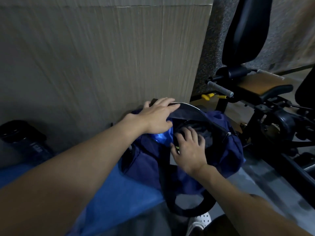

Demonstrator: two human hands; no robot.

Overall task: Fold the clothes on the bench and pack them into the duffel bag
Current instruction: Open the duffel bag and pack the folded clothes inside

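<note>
A navy duffel bag (226, 150) sits at the end of a blue-covered bench (115, 189), its top unzipped. My left hand (156, 116) grips the bag's raised flap (189, 110) and holds it up. My right hand (189, 149) lies inside the opening with fingers spread, pressing down on dark clothes (207, 135) packed in the bag. A shiny blue lining (162, 137) shows at the near rim. The bag's black strap (192, 210) hangs off the bench end.
A tall cardboard sheet (102, 57) stands right behind the bag. A black exercise machine (272, 116) with padded seat and grey handle (219, 88) crowds the right side. A dark bottle (22, 142) lies at the left on the bench. A white shoe (199, 222) shows below.
</note>
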